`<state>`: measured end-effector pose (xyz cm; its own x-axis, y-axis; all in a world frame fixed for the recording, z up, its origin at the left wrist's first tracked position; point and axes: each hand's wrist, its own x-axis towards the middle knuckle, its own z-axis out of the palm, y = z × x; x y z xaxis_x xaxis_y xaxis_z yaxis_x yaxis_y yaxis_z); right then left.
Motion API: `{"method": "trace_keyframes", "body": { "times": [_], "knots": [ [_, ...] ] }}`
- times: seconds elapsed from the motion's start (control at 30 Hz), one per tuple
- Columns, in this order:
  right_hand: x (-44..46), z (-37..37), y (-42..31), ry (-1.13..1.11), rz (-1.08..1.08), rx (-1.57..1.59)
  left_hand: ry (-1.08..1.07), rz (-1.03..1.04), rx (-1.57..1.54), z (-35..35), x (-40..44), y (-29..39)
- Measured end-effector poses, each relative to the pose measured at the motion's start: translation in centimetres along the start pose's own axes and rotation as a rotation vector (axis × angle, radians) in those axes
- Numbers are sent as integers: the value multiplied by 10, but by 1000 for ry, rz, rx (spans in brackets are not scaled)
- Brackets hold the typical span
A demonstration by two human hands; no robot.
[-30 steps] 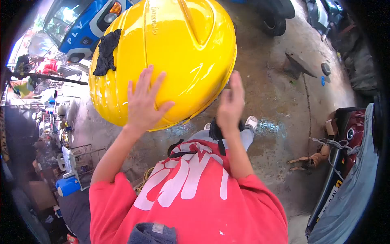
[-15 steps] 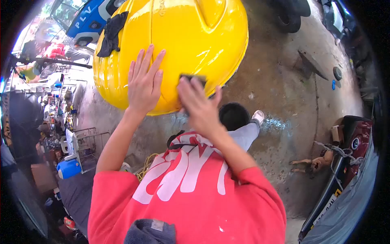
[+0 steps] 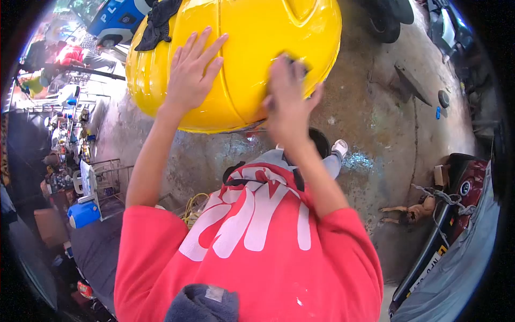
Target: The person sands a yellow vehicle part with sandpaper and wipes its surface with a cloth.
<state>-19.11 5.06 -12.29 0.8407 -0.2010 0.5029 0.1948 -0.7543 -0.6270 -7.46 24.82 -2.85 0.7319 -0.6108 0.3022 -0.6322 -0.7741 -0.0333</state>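
Observation:
A large, glossy yellow panel point(image 3: 252, 59) fills the top centre of the view. My left hand point(image 3: 192, 75) lies flat on it, fingers spread, holding nothing. Against the panel's lower right part, my right hand point(image 3: 289, 96) presses a small dark pad point(image 3: 298, 65), partly hidden under the fingers and blurred by motion. A crumpled black cloth point(image 3: 157, 26) rests on the panel's upper left.
A black bucket point(image 3: 319, 143) stands on the floor by my foot. At the right are a dog point(image 3: 413, 210) lying down and a dark red vehicle point(image 3: 465, 188). A blue vehicle point(image 3: 119, 21) and a person in red point(image 3: 71, 55) are at the upper left.
My right hand was off the panel's right edge, then came onto its surface with the dark pad and has slid up and right. The panel sits higher in view.

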Motion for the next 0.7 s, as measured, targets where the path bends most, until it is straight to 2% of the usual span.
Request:
{"method": "trace_keyframes", "body": {
  "times": [0.07, 0.13, 0.23, 0.33, 0.47, 0.57, 0.63, 0.7],
  "knots": [
    [-56, 24, -18, -101, -203, 0, 24, -37, -19, 5, -4, 1],
    [-57, 32, -12, -66, -262, -113, 44, -49, -30, 6, -3, 4],
    [-3, 7, -38, -78, -259, -134, 34, -58, -46, 8, -5, 4],
    [-71, 33, -10, -136, -316, -282, 87, -48, -48, 14, -2, 3],
    [-12, 13, -47, -99, -268, -237, 92, -39, -39, 12, -1, 2],
    [-68, 32, -21, -121, -280, -295, 57, -50, 18, 18, -4, -1],
    [-66, 30, -16, -137, -300, -249, 94, -56, -30, -1, 5, 13],
    [-22, 18, -38, -116, -271, -221, 83, -69, -87, 6, -4, 12]
  ]
}}
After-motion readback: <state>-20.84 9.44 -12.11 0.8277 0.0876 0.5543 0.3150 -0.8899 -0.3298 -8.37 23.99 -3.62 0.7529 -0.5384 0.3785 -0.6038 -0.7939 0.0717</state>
